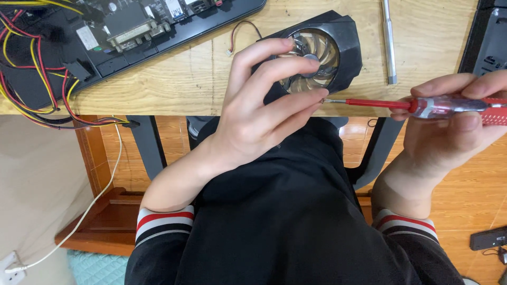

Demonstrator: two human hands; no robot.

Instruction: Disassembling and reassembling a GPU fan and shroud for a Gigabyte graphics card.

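Resting at the near edge of the wooden worktop (174, 84), the black fan shroud (346, 42) encloses a clear-bladed fan (317, 55). The left hand (259, 113) has its fingers curled over the fan. Just right of the shroud, the right hand (454, 121) has its fingers clamped on a red screwdriver (417, 105) whose tip meets the left fingertips.

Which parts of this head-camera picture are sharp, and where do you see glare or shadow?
Head view: left hand, right hand and red screwdriver are sharp; soft glare on the clear fan blades; even light on the wooden table; dark shadow under it.
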